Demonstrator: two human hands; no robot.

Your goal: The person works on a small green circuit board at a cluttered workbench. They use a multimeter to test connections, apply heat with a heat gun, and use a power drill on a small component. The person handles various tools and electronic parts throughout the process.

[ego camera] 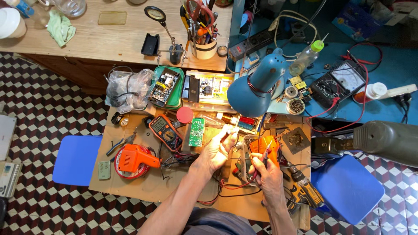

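Note:
My left hand (217, 150) is raised over the cardboard-covered work board (148, 182), its fingers pinching a thin probe or wire near a small part; what it grips is too small to name. My right hand (266, 174) holds a dark probe with a red lead, its tip down on an orange object (264, 146). A red wire (235, 185) loops between the two hands. An orange multimeter (165, 132) and a green circuit board (197, 132) lie just left of my left hand.
An orange hot-air or glue gun (133, 159) sits on a red reel at the left. A blue desk lamp (257, 85) hangs over the board. An analogue meter (339, 85), a squeeze bottle (307, 56), a cordless drill (305, 191), blue stools (76, 159) and a tool cup (203, 48) surround the spot.

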